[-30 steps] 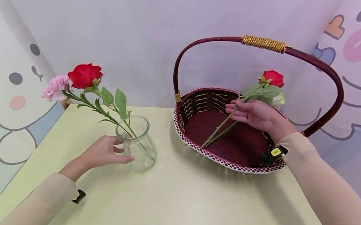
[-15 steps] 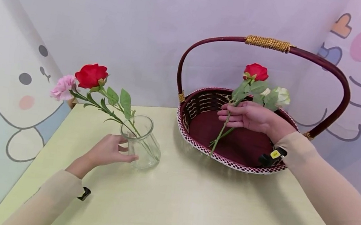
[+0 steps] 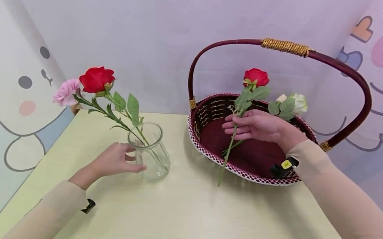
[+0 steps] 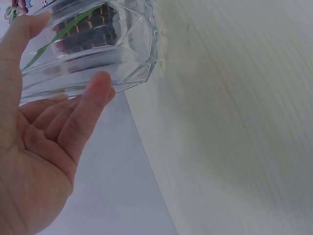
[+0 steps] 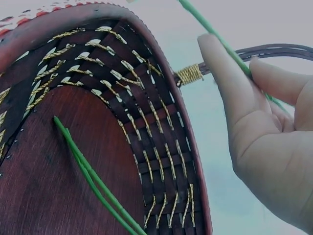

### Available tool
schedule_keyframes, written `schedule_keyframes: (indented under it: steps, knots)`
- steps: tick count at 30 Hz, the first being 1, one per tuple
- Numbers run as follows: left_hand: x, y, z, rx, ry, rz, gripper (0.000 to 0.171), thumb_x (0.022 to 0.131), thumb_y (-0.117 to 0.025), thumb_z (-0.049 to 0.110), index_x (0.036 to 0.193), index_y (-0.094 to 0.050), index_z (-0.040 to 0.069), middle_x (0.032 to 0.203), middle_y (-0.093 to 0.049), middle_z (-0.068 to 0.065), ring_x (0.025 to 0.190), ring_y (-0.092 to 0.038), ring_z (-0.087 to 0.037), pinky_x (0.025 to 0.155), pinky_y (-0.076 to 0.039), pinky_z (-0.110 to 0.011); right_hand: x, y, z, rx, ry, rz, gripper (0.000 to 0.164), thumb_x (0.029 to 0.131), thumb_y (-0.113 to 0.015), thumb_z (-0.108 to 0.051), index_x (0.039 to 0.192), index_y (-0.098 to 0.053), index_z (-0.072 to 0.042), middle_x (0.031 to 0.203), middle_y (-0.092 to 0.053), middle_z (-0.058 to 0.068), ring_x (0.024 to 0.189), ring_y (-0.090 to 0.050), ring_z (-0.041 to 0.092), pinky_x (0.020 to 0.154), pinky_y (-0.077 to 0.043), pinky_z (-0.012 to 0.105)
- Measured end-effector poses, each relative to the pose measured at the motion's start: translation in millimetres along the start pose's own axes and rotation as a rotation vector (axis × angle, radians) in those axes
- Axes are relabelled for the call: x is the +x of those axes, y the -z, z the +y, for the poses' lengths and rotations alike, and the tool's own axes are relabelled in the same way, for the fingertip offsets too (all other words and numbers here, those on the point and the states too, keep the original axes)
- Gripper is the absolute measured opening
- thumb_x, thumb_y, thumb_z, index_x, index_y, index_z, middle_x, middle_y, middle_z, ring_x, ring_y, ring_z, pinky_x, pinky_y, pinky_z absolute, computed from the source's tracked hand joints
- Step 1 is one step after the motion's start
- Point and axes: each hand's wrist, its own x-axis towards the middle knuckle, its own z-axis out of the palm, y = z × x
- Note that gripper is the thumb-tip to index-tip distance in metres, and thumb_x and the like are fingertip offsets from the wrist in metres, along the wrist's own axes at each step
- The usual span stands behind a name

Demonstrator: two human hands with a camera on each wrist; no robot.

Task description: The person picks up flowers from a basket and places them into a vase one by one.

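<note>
My left hand holds the side of a clear glass vase, thumb and fingers around it; its thumb and fingertips show on the glass in the left wrist view. A red rose and a pink carnation lean leftward out of the vase. Over the dark red wicker basket, my right hand pinches the green stem of another red rose, bloom up. That stem's lower end overlaps the basket's front rim. A white rose leans on the basket's back right rim; green stems lie on the basket floor.
The basket's tall handle, wrapped in gold cord, arches above my right hand. Everything stands on a pale wooden table. Behind hangs a light curtain with cartoon animals at both sides.
The right hand has moved left and slightly toward me with the red rose, drawing it away from the white rose. Its stem end now reaches past the front rim. The left hand stays on the vase.
</note>
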Motion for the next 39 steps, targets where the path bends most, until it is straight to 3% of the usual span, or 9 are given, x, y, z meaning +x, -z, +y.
schedule_keyframes:
  steps: [6,16,27,32,35,39]
  knots:
    - [2.5,-0.4,1.0,0.033,-0.025,0.002,0.063,0.079,-0.086,0.047,0.119,-0.070,0.001,0.097,-0.073,-0.006,0.091,-0.075,-0.030,0.071,-0.064,-0.031,3,-12,-2,-0.074,-0.072,-0.054,0.035,0.108,-0.047,-0.009,0.139,-0.048,0.007,0.126,-0.067,0.018,0.111,-0.069,0.025,0.099,-0.055,0.047]
    - [2.0,-0.1,2.4,0.037,-0.021,0.004,0.065,0.079,-0.086,0.048,0.119,-0.070,-0.001,0.093,-0.073,-0.002,0.090,-0.075,-0.027,0.071,-0.064,-0.031,10,-41,-2,-0.206,-0.081,-0.156,0.036,0.106,-0.052,-0.008,0.138,-0.051,0.009,0.127,-0.065,0.026,0.104,-0.071,0.030,0.098,-0.055,0.051]
    - [1.8,0.0,1.5,0.032,-0.016,-0.003,0.066,0.079,-0.086,0.048,0.120,-0.069,-0.001,0.096,-0.074,-0.003,0.092,-0.075,-0.029,0.072,-0.064,-0.033,22,-68,-8,-0.338,-0.066,-0.182,0.036,0.104,-0.057,-0.009,0.135,-0.054,0.010,0.133,-0.059,0.031,0.107,-0.070,0.034,0.095,-0.057,0.048]
    - [1.8,0.7,1.2,0.026,-0.021,-0.002,0.065,0.079,-0.086,0.047,0.120,-0.070,0.000,0.097,-0.074,-0.005,0.092,-0.075,-0.028,0.072,-0.064,-0.032,27,-80,-12,-0.339,-0.037,-0.198,0.022,0.105,-0.057,-0.009,0.120,-0.061,0.008,0.128,-0.065,0.026,0.108,-0.069,0.035,0.098,-0.054,0.052]
    - [1.3,1.4,0.6,0.025,-0.022,-0.001,0.065,0.078,-0.087,0.047,0.119,-0.070,0.000,0.092,-0.073,-0.002,0.092,-0.075,-0.028,0.073,-0.064,-0.033,31,-86,-15,-0.333,-0.023,-0.216,0.021,0.105,-0.056,-0.008,0.119,-0.062,0.005,0.125,-0.068,0.022,0.109,-0.069,0.034,0.100,-0.054,0.051]
    - [0.6,1.0,-1.3,0.019,-0.025,-0.002,0.064,0.079,-0.086,0.047,0.119,-0.070,-0.001,0.087,-0.072,0.002,0.092,-0.075,-0.027,0.075,-0.064,-0.036,38,-94,-16,-0.342,-0.016,-0.238,0.029,0.105,-0.056,-0.009,0.130,-0.060,0.005,0.125,-0.068,0.019,0.114,-0.066,0.039,0.101,-0.053,0.052]
